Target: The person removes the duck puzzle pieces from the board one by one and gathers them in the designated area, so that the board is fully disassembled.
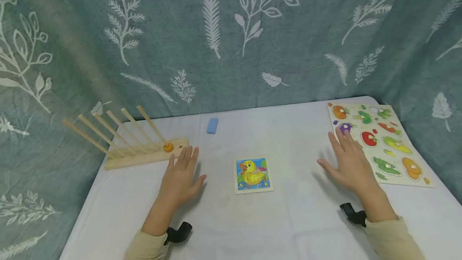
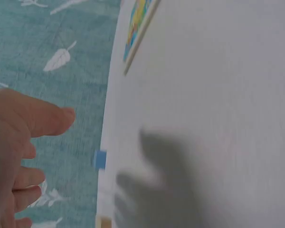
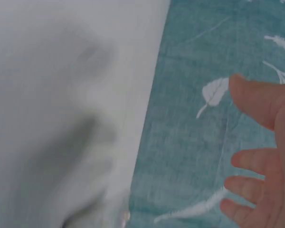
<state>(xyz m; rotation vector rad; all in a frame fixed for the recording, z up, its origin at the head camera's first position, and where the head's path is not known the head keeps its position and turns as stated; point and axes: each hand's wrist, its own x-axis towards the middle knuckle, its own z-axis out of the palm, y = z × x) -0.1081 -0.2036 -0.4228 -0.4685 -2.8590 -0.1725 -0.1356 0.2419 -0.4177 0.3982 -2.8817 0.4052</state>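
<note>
Left hand [image 1: 180, 181] and right hand [image 1: 351, 167], both released, fingers extended; duck puzzle [image 1: 253, 175] between them; pegged wooden rack [image 1: 144, 159] just beyond the left; vegetable board [image 1: 402, 181] beside and partly behind the right

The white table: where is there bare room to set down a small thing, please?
Bare white cloth lies between the duck puzzle and the right hand, and behind the puzzle, right of the blue block. A smaller gap divides the puzzle from the left hand. Crowded: around the peg rack near the left hand, and the vegetable board near the right.
</note>
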